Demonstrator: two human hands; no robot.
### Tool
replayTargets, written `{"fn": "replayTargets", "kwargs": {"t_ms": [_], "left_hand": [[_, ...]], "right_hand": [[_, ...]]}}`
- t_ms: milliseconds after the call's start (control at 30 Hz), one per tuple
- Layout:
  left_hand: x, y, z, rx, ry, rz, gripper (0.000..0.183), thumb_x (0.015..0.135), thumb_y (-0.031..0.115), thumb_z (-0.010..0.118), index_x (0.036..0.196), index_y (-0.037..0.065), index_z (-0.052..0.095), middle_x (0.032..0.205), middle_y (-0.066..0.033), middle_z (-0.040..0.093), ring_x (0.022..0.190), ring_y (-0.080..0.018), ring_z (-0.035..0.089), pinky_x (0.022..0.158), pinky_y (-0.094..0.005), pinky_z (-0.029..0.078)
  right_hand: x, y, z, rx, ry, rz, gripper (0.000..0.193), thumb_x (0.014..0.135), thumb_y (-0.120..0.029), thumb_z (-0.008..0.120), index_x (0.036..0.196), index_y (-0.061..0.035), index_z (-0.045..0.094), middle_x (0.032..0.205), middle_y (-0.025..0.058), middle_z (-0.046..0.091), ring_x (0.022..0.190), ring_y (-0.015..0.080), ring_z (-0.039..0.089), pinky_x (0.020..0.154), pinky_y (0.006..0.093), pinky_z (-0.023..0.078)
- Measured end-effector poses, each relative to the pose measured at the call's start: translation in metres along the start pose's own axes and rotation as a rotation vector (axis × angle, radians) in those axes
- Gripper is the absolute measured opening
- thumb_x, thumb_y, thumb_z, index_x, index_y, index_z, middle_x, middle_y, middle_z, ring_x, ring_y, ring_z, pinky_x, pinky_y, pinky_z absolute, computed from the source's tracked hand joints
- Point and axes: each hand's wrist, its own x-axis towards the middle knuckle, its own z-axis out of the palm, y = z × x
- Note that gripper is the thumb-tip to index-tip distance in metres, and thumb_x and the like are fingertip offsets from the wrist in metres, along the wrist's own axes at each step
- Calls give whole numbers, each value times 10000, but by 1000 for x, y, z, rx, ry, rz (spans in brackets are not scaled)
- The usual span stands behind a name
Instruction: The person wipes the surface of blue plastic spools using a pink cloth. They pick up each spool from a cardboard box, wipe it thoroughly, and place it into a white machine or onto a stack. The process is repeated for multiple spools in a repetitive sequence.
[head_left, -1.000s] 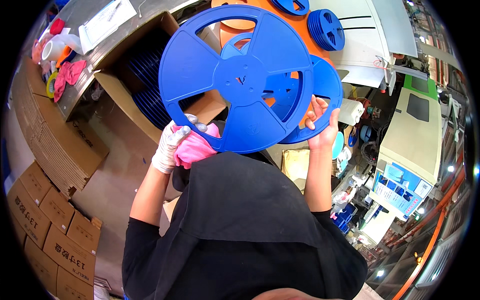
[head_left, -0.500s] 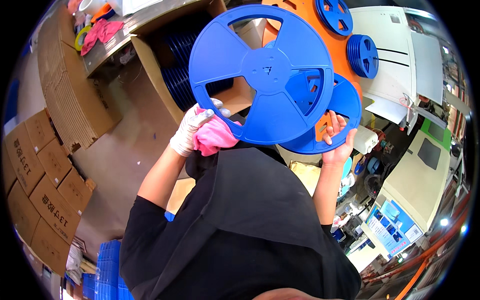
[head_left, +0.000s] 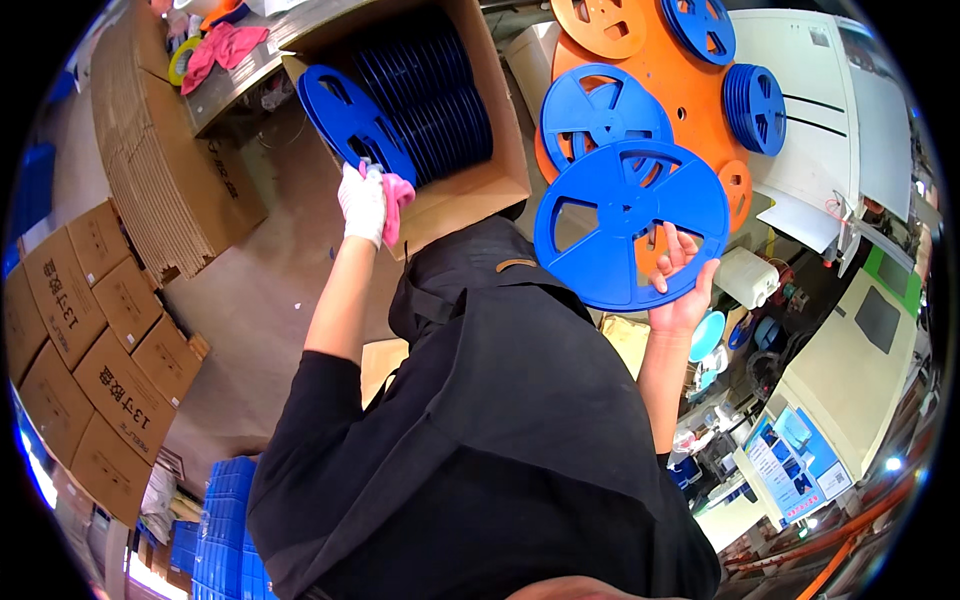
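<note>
The left hand (head_left: pixel 362 205) wears a white glove. It grips the lower edge of a tilted blue reel (head_left: pixel 362 125) and holds a bunched pink cloth (head_left: pixel 399 200) against the same edge. This reel is at the left side of an open-topped carton (head_left: pixel 503 190), partly across its opening; whether it touches the carton wall cannot be determined. Inside the carton, packed reels (head_left: pixel 440 130) stand on edge in two rows, blue and closely spaced.

The right hand (head_left: pixel 683 285) is bare. It grips the lower right rim of a second reel (head_left: pixel 615 208), also blue, with the fingers curled over the near face. The second reel is held with its broad face toward the camera, and its cut-outs are visible.

Behind the second reel is a large orange platform (head_left: pixel 690 95). It carries further blue reels (head_left: pixel 605 120), an orange reel (head_left: pixel 605 30) at the upper left and, at its right edge, a stack of blue reels (head_left: pixel 757 110).

At the upper left, a metal bench (head_left: pixel 218 100) carries another pink cloth (head_left: pixel 225 48). Flattened cardboard (head_left: pixel 140 170) stands beside the bench. Closed cartons (head_left: pixel 105 320) are stacked at the left; blue crates (head_left: pixel 225 525) are below.
</note>
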Motion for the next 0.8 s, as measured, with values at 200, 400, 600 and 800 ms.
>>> {"fn": "replayTargets", "kwargs": {"t_ms": [200, 400, 600, 800], "left_hand": [[48, 27, 29, 259, 101, -85, 308, 890, 248, 561, 1082, 9, 538, 900, -238, 661, 857, -406, 643, 761, -455, 492], [78, 13, 52, 277, -1, -160, 330, 912, 242, 564, 1122, -10, 534, 905, -215, 662, 826, -341, 656, 731, -403, 500], [94, -73, 72, -103, -240, -226, 515, 864, 207, 609, 1312, 17, 439, 1126, -174, 602, 953, -269, 590, 796, -366, 490], [33, -124, 56, 47, -457, -265, 536, 834, 204, 628, 1313, 25, 467, 1099, -161, 611, 965, -241, 577, 850, -346, 463]], "right_hand": [[-8, 3, 0, -27, -25, -22, 577, 965, -512, 430, 1240, -8, 495, 1433, 235, 400, 781, 186, 647, 490, 237, 457], [-15, 6, 0, -30, 3, -38, 582, 961, -519, 436, 1233, -9, 500, 1437, 232, 395, 778, 188, 643, 493, 234, 450], [-15, 6, 11, -33, -3, -52, 589, 948, -522, 462, 1234, -8, 495, 1488, 232, 309, 729, 158, 568, 490, 226, 424], [-19, 0, 9, 199, -223, -101, 558, 913, -440, 580, 1265, -17, 490, 1532, 218, 220, 643, 124, 470, 488, 227, 382]]}}
